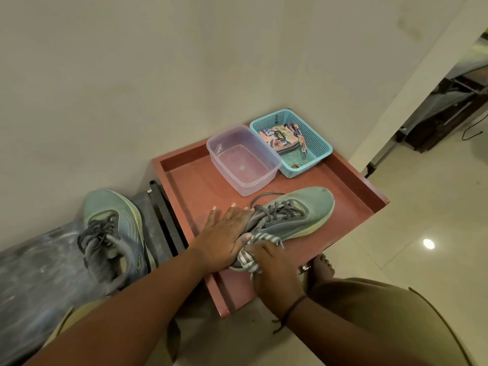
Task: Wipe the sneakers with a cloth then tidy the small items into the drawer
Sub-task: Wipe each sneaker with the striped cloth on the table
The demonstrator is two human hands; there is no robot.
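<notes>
A green-grey sneaker (295, 212) lies on its side on the red-brown tray-topped table (190, 180), toe pointing right. My left hand (224, 233) holds its heel end, fingers spread over the collar and thumb hooked at the opening. My right hand (274, 268) grips a grey-and-white striped cloth (248, 256) pressed against the heel. The second sneaker (113, 233) sits to the left on a dark, dusty surface. A blue plastic basket (314, 154) at the table's back holds a flowery pouch (280, 136) and small items.
A clear plastic tub (243, 159) stands next to the basket. The wall runs behind the table, with a corner at right. Glossy floor tiles (422, 220) lie to the right. A bare foot (322, 268) shows below the table's front edge.
</notes>
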